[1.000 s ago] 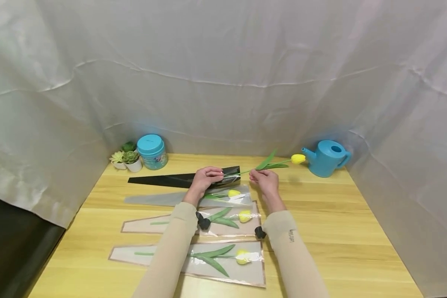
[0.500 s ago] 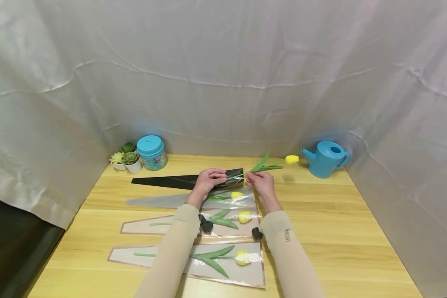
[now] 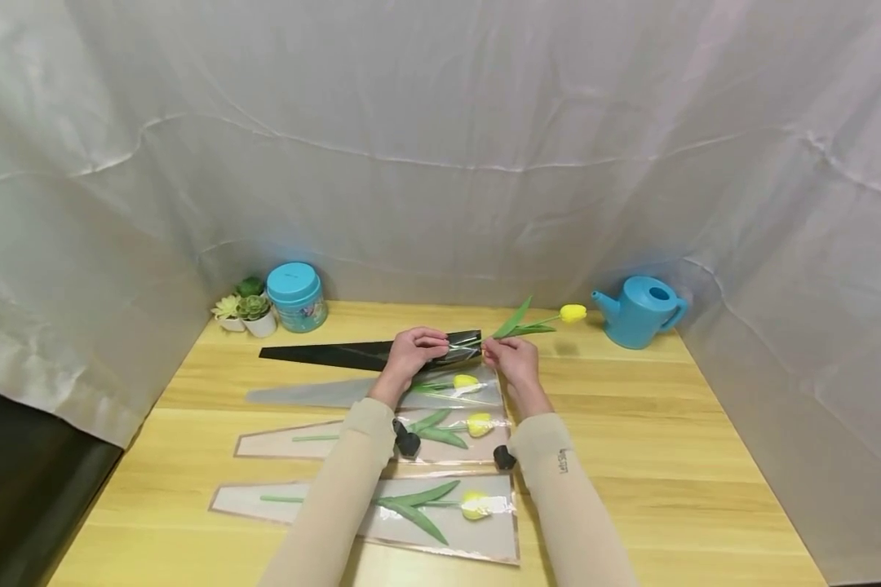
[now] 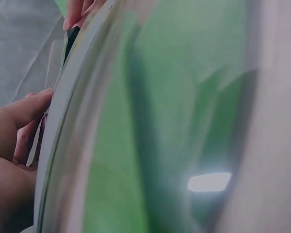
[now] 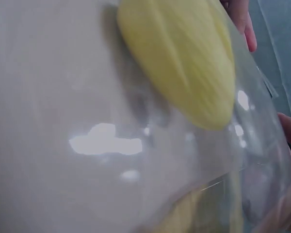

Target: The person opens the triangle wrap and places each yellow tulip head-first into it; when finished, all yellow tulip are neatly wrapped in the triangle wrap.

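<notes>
A yellow tulip point(image 3: 573, 313) with green leaves point(image 3: 514, 319) points to the right at the back of the table, its bloom beyond my right hand point(image 3: 514, 360). Thumb and fingers of that hand pinch the stem just below the leaves. The lower stem runs inside the clear front of a black flower sleeve point(image 3: 330, 354). My left hand point(image 3: 411, 355) pinches this sleeve near its wide right end. In the left wrist view, the left thumb point(image 4: 36, 104) and fingers hold the film's edge. Another yellow bloom point(image 5: 184, 63) under shiny film fills much of the right wrist view.
Nearer me lie a grey sleeve point(image 3: 294, 393), a pink-edged sleeve point(image 3: 279, 443) and a white sleeve point(image 3: 245, 499), each with a yellow tulip. Small potted succulents point(image 3: 253, 308) and a blue-lidded jar point(image 3: 296, 297) stand back left, a blue watering can point(image 3: 640, 314) back right.
My right hand and the tulip have moved left, so more stem lies inside the black sleeve. The left hand and sleeve have shifted slightly right. Little differs over the last half second.
</notes>
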`<state>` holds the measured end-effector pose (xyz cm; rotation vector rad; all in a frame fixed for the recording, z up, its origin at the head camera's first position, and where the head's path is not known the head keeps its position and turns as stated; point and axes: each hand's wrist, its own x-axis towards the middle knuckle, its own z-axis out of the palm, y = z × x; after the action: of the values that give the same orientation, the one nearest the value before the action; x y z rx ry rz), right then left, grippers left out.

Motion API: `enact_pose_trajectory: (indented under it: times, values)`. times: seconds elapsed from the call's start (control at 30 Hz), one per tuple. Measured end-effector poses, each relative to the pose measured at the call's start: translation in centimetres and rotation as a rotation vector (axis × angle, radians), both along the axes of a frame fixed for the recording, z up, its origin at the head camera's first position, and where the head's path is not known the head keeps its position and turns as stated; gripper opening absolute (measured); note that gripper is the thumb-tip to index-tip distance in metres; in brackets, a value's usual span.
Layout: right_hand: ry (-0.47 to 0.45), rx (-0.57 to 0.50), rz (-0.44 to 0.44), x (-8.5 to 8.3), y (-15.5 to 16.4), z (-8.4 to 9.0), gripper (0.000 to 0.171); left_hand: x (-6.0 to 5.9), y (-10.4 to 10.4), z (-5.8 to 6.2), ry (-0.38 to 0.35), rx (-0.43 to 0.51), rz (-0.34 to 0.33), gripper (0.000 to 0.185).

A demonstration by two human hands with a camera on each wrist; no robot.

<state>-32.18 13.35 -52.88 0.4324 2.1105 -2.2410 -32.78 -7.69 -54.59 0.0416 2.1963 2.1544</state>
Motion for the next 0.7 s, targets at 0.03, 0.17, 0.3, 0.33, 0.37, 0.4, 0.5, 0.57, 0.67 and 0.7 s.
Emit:
enact_pose_trajectory:
  times: [0.03, 0.17, 0.3, 0.33, 0.37, 0.4, 0.5, 0.57, 0.67, 0.7]
  values:
    - [0.0, -0.002, -0.004, 0.0, 0.0, 0.0, 0.025, 0.0, 0.1, 0.0, 0.006, -0.009, -0.002, 0.026]
    - [0.004, -0.012, -0.012, 0.0, -0.1, 0.2, 0.026, 0.0, 0.4, 0.1, 0.017, -0.034, -0.002, 0.025]
    - [0.012, -0.005, -0.004, 0.0, -0.1, -0.1, 0.027, 0.1, 0.8, 0.2, 0.019, -0.03, 0.008, 0.025]
    - [0.013, -0.002, -0.003, 0.0, -0.1, -0.1, 0.027, 0.2, 0.9, 0.2, 0.02, -0.029, 0.009, 0.026]
    - [0.014, 0.007, -0.002, 0.0, -0.1, -0.2, 0.027, 0.1, 1.0, 0.2, 0.023, -0.027, 0.009, 0.026]
    - [0.011, 0.015, -0.001, 0.0, -0.2, -0.3, 0.027, 0.2, 1.1, 0.2, 0.024, -0.025, 0.009, 0.027]
    - [-0.012, 0.03, 0.003, 0.0, -0.1, -0.3, 0.027, 0.1, 1.2, 0.0, 0.029, -0.031, 0.01, 0.026]
    - [-0.037, 0.022, 0.002, 0.0, 0.0, -0.4, 0.028, 0.1, 1.2, -0.1, 0.028, -0.039, 0.012, 0.024]
    - [-0.073, -0.015, 0.003, 0.0, 0.3, -0.5, 0.029, 0.1, 1.2, -0.3, 0.037, -0.053, 0.009, 0.023]
    - [-0.081, -0.03, 0.003, 0.0, 0.5, -0.5, 0.03, 0.0, 1.2, -0.3, 0.042, -0.058, 0.007, 0.023]
